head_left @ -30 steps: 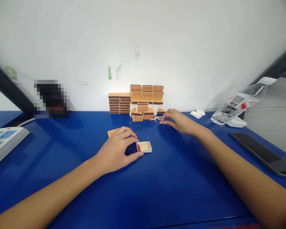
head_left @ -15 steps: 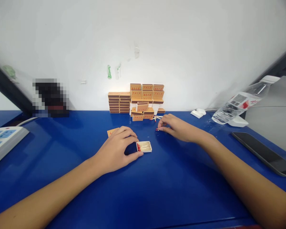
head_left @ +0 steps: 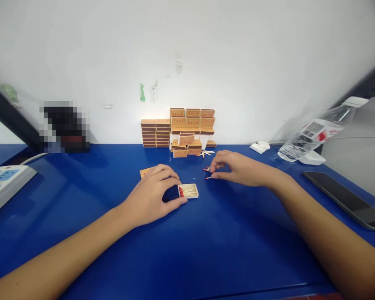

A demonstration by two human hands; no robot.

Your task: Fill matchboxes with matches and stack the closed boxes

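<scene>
A small white matchbox tray point(head_left: 188, 196) holding several red-tipped matches lies on the blue table. My left hand point(head_left: 156, 193) rests at its left side, thumb and fingers spread around that end. Partly beneath this hand is an orange matchbox cover point(head_left: 145, 171). To the right, my right hand point(head_left: 229, 166) touches a few loose matches on the tabletop with its thumb and fingertips, which are apart. One match point(head_left: 208, 178) lies at the thumb tip. Behind it is a small heap of matches point(head_left: 205, 153).
Stacked matchboxes point(head_left: 155, 134) stand against the wall at the back centre. A power strip point(head_left: 6, 187) is at the left. On the right are a plastic bottle point(head_left: 318, 132), a dark phone point(head_left: 343, 200) and a white object point(head_left: 260, 146).
My right hand has shifted slightly right, and its thumb and fingers have spread apart. A match now shows separately at the thumb. My left hand stays beside the tray.
</scene>
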